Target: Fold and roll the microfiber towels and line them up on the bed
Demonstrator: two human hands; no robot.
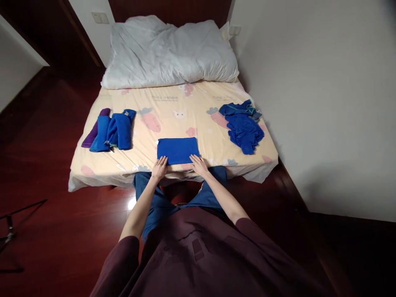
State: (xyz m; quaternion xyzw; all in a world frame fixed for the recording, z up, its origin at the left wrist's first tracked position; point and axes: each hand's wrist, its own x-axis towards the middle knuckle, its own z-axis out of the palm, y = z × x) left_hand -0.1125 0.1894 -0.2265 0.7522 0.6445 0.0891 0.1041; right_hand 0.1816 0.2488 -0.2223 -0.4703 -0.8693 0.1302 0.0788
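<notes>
A blue cloth (pixel 177 149), folded into a neat rectangle, lies near the front edge of the bed (pixel 173 113). My left hand (pixel 159 168) rests with fingers flat on its near left corner. My right hand (pixel 198 164) lies flat on its near right corner. Both hands are open and press on the cloth without gripping it.
Folded blue and purple cloths (pixel 109 130) lie at the bed's left side. A crumpled pile of blue cloths (pixel 243 126) sits at the right. A white duvet (pixel 170 53) covers the bed's head. A white wall (pixel 324 103) runs along the right; dark wood floor (pixel 46 156) lies to the left.
</notes>
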